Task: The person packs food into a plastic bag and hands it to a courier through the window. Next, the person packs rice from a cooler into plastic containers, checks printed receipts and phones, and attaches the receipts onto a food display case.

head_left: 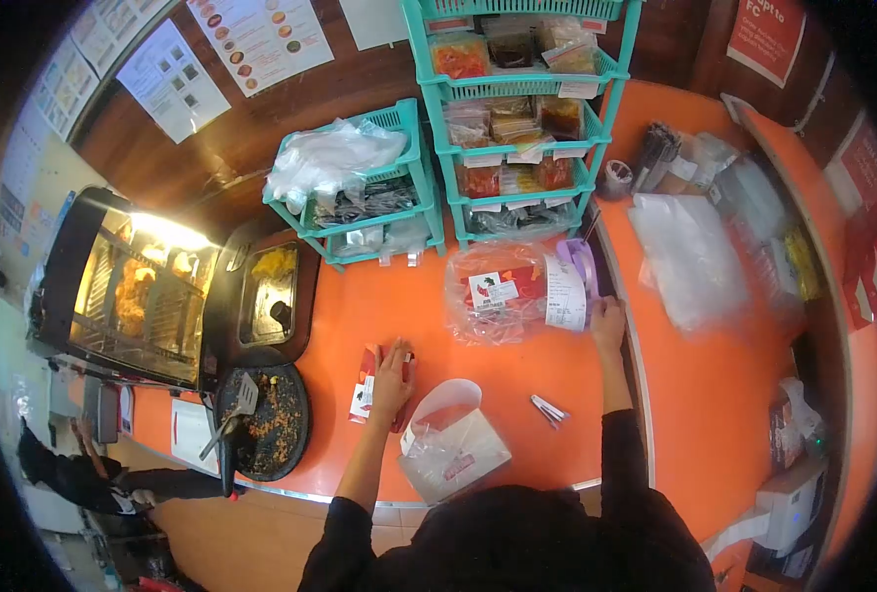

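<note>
My left hand rests over a small red-and-white carton on the orange counter, its fingers along the sides. My right hand is at the counter's right side, fingers closed at the lower end of a purple looped object whose kind I cannot make out. Beside it a white printed receipt lies against a clear plastic bag with a red box inside. Nearer my body stands a white paper carrier with a curved handle. A stapler-like silver item lies to its right.
Teal racks hold sauce packets and plastic bags. At left are a lit food warmer, a metal tray and a dark pan with a spatula. Plastic bags lie right. A person is at lower left.
</note>
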Available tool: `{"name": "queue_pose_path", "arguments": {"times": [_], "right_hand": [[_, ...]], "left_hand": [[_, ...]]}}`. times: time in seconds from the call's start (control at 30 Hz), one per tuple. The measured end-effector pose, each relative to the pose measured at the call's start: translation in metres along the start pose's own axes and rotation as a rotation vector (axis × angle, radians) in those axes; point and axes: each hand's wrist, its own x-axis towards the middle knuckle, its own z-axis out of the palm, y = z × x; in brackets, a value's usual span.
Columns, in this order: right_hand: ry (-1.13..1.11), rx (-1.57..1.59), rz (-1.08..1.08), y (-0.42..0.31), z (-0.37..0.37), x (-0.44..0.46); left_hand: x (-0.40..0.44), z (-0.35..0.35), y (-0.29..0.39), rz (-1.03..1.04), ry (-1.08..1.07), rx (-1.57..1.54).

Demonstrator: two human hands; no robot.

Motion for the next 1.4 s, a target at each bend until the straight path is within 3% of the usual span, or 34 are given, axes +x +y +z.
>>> {"name": "queue_pose_path", "arguments": {"times": [0.07,0.13,0.2,0.27,0.37,0.43,0.5,0.53,0.6,0.7,0.83,0.9,0.97,1.03,1.1,1.17,1.23,1.37,1.4], "right_hand": [[0.066,-0.077,0.011,-0.016,-0.006,-0.006],[0.035,-0.045,0.003,0.018,0.021,0.010],[-0.001,-0.019,-0.001,0.026,0.019,0.016],[-0.116,0.215,0.058,-0.001,-0.001,0.011],[-0.077,0.555,0.051,0.021,0.005,0.001],[-0.053,0.727,0.083,0.018,-0.007,-0.018],[0.045,0.530,-0.162,0.021,-0.017,-0.040],[0.047,0.527,-0.154,0.027,-0.012,-0.042],[0.133,0.165,-0.146,0.033,0.001,-0.046],[0.066,-0.107,0.032,-0.006,-0.018,-0.041],[0.023,-0.065,0.121,0.023,0.007,-0.050],[-0.223,0.116,0.030,0.000,0.004,-0.073],[-0.596,0.505,0.121,-0.058,-0.004,-0.091],[-0.800,0.548,0.007,-0.127,-0.009,-0.110],[-0.906,0.346,-0.207,-0.158,0.033,-0.122],[-0.897,0.332,-0.489,-0.189,0.076,-0.139],[-0.956,0.354,-0.513,-0.219,0.111,-0.156],[-0.997,0.212,-0.576,-0.247,0.145,-0.168],[-1.007,0.147,-0.502,-0.254,0.139,-0.167]], "left_hand": [[-0.007,-0.001,0.008,0.018,0.049,0.127],[-0.011,-0.010,0.030,0.049,0.090,0.247],[-0.017,-0.030,0.063,-0.205,-0.012,0.536],[-0.025,-0.021,0.047,-0.212,-0.028,0.535],[-0.023,-0.023,0.043,-0.230,-0.026,0.489],[-0.022,-0.024,0.034,-0.277,-0.144,0.505],[-0.019,-0.033,0.022,-0.273,-0.225,0.449],[-0.017,-0.037,0.018,-0.274,-0.302,0.393],[-0.015,-0.038,0.014,-0.267,-0.336,0.411],[-0.011,-0.038,0.012,-0.281,-0.232,0.283],[-0.020,-0.029,0.001,-0.453,0.085,0.182],[-0.032,-0.020,-0.014,-0.531,0.170,0.164],[-0.038,-0.020,-0.022,-0.434,0.158,0.201],[-0.038,-0.028,-0.003,-0.566,0.082,0.225],[-0.031,-0.039,0.014,-0.784,-0.099,0.216],[-0.039,-0.038,-0.003,-0.752,-0.128,0.183],[-0.034,-0.052,0.005,-0.771,-0.238,0.158],[-0.040,-0.047,-0.008,-0.630,-0.096,0.168],[-0.039,-0.048,-0.009,-0.622,-0.092,0.167]]}}
